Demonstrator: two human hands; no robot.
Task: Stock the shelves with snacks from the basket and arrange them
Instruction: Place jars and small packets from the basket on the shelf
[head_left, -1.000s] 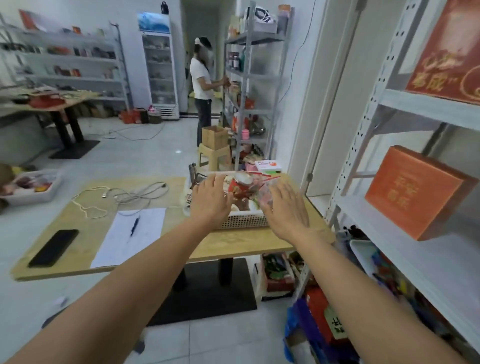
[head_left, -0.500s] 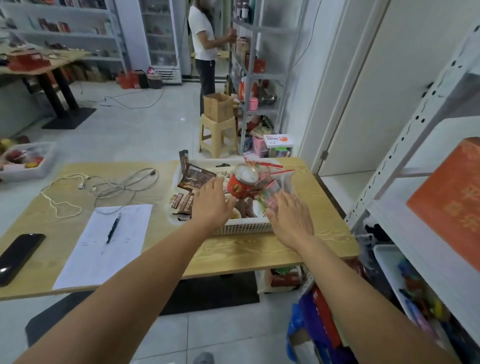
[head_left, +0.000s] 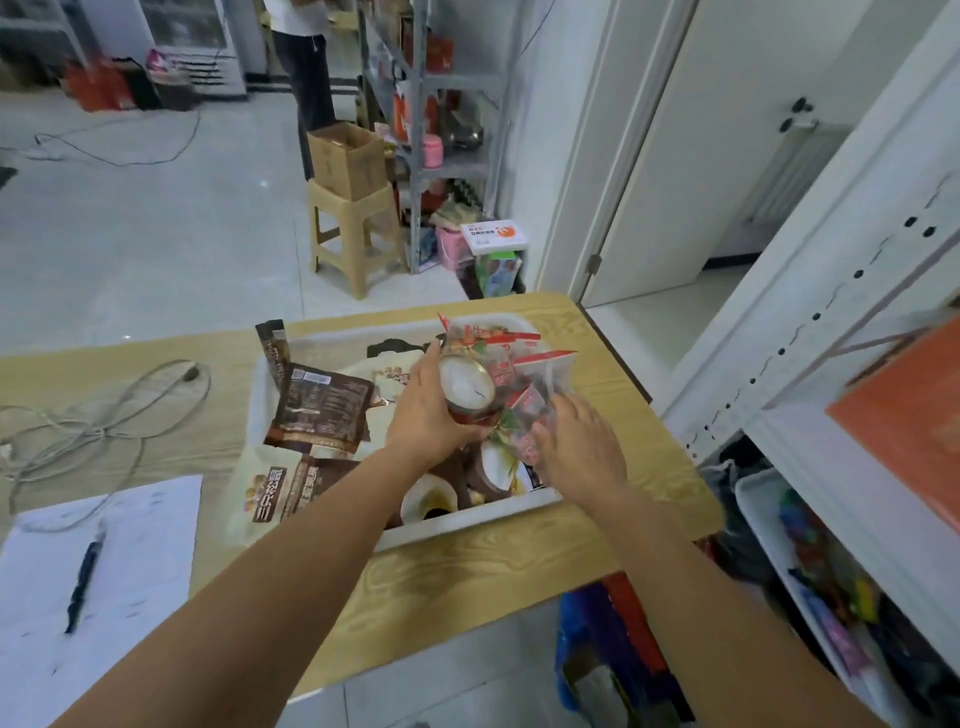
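Note:
A white basket (head_left: 467, 525) full of snacks sits on the wooden table (head_left: 493, 577). My left hand (head_left: 428, 415) grips a red can with a white lid (head_left: 467, 387) above the basket. My right hand (head_left: 576, 447) pinches a clear snack bag with red trim (head_left: 524, 384) right beside the can. Brown snack packets (head_left: 319, 408) lie in the basket's left half, and round cups (head_left: 431, 501) sit near its front wall. The white metal shelf (head_left: 852, 457) stands to my right, with an orange box (head_left: 909, 421) on it.
Paper with a pen (head_left: 83, 577) and tangled cables (head_left: 98, 415) lie on the table's left side. A tray of goods (head_left: 810, 566) fills the shelf's lower level. Bags (head_left: 613, 634) sit on the floor beside the table. A stool with a cardboard box (head_left: 348, 161) and a person (head_left: 301, 57) stand farther back.
My view has tilted down and closer to the basket. My left hand has closed round the red can, and my right hand has taken hold of the clear bag.

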